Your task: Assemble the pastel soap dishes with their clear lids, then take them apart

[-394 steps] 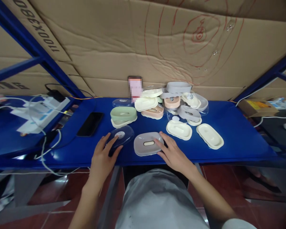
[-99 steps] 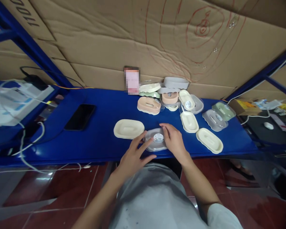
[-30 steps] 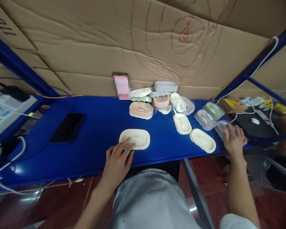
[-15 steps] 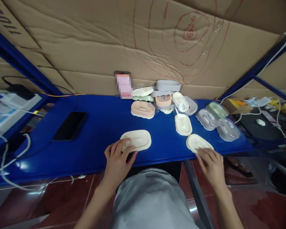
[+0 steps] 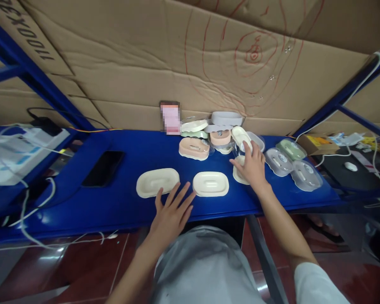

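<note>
Two cream oval dishes, resembling soap dish parts, lie side by side on the blue table: a left dish (image 5: pixel 157 181) and a right dish (image 5: pixel 210 184). My left hand (image 5: pixel 174 207) is open, fingers spread, just in front of them; its fingertips are by their near edges. My right hand (image 5: pixel 253 165) reaches over another cream dish (image 5: pixel 240 175), thumb and fingers apart, partly hiding it. Behind its fingertips is a cream piece with a round sticker (image 5: pixel 240 136). I see no dish lifted.
Peach box (image 5: pixel 194 147), grey tray (image 5: pixel 227 118) and other pieces are piled at the back. Clear-lidded boxes (image 5: pixel 306 175) stand on the right. A black phone (image 5: pixel 104 169) lies left; another phone (image 5: pixel 171 118) leans on the cardboard wall (image 5: pixel 129 63). Cables run along the left side.
The right-hand dish has moved left, beside the other one. My right hand has let go and moved up and left to a further cream dish. My left hand has released its dish and spread.
</note>
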### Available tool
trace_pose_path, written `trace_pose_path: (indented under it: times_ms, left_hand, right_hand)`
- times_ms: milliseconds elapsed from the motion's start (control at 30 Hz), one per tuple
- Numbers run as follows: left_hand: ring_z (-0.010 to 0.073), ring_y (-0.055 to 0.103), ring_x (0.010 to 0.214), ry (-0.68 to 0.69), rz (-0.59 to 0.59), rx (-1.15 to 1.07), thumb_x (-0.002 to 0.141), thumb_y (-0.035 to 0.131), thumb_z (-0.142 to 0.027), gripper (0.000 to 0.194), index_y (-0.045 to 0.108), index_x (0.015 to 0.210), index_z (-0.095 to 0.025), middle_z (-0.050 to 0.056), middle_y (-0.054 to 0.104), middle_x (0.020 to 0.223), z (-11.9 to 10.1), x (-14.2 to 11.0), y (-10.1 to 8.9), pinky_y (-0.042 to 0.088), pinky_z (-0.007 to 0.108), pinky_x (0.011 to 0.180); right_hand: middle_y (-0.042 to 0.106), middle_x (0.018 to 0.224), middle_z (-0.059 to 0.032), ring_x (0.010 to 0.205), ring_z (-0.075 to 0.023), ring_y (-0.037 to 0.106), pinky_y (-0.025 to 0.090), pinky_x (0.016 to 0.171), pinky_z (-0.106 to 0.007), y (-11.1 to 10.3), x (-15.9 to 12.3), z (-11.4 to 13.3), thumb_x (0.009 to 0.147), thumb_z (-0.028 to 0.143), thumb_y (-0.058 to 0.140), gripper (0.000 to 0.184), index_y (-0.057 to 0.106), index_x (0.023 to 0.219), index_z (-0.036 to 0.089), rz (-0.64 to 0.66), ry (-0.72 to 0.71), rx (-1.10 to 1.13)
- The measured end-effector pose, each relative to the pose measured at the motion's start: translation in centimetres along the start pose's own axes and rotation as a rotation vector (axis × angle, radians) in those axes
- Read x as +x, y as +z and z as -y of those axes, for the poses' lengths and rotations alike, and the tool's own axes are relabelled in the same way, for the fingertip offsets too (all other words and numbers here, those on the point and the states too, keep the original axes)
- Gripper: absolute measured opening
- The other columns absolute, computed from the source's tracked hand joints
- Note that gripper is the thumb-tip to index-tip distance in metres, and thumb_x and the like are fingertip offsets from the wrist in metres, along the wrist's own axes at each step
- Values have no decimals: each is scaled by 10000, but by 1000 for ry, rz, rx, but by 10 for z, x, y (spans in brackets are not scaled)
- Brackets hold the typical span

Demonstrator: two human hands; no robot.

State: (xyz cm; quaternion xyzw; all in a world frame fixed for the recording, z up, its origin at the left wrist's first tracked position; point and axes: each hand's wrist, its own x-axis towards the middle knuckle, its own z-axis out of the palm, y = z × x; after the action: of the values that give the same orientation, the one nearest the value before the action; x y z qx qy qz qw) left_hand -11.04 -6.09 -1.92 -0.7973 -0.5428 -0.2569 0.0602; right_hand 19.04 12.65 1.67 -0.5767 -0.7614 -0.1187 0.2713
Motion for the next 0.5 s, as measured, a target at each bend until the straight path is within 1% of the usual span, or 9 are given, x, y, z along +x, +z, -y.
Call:
trace_pose_path:
  times_ms: [33,67,133,167,233,333,400,433,500]
  left_hand:
    - [354,484,1513,5,12,-7,1077,551,-240,376,633,1441,-288,71,578,1596,-1,0,0,102,655,1298]
    - [354,497,1502,2,18,-14,1078,554,-258,332,670,1389,-281,61,605,1571,-2,1,1,95,655,1302]
    - [346,524,1479,-15,16,-22,1081,553,-277,288,709,1322,-270,53,636,1540,-2,1,1,100,646,1308]
    - [341,534,1470,-21,15,-22,1083,549,-280,297,705,1335,-268,53,637,1539,-2,1,1,105,638,1311]
    - [329,538,1465,-14,21,-17,1088,533,-277,360,656,1427,-272,55,618,1560,-2,2,0,104,620,1318]
    - [318,518,1480,34,43,-14,1096,509,-281,436,575,1527,-282,46,570,1607,-5,4,-1,77,596,1329]
    - [314,503,1493,67,59,-18,1101,499,-287,439,567,1534,-294,38,551,1624,-7,6,-1,66,593,1333]
    - [313,499,1497,79,65,-21,1101,498,-290,431,575,1525,-299,37,552,1623,-9,7,-1,66,597,1333]
    - [310,511,1485,91,71,-26,1098,509,-301,402,607,1488,-299,41,578,1600,-11,8,-1,81,600,1332]
  right_hand:
    - [398,1650,-298,1490,-510,426,415,1126,-718,4,8,-6,994,549,645,756,451,1590,127,42,32,-36]
    - [403,1651,-292,1483,-512,434,427,1112,-721,6,12,-11,999,518,640,729,453,1589,132,82,48,-47]
    - [457,1624,-266,1454,-486,480,471,1092,-687,6,9,-19,1017,453,611,641,483,1567,150,121,46,-6]
    - [482,1609,-252,1447,-465,494,481,1097,-665,4,4,-21,1021,441,600,613,498,1556,159,123,24,34]
    - [520,1586,-221,1456,-414,502,471,1143,-617,-2,-10,-22,1028,460,594,577,530,1530,182,123,-72,135]
    - [519,1616,-151,1506,-328,478,421,1220,-538,-12,-29,-16,1056,484,569,530,546,1526,240,243,-309,299]
    - [493,1651,-118,1544,-296,438,366,1257,-525,-15,-30,-15,1091,462,507,489,541,1536,263,293,-395,336]
    - [497,1650,-115,1549,-289,431,351,1260,-525,-15,-26,-18,1108,441,464,471,545,1534,257,273,-385,316]
    - [551,1601,-142,1522,-301,459,356,1234,-532,-12,-11,-28,1121,401,405,455,572,1503,217,162,-270,195]
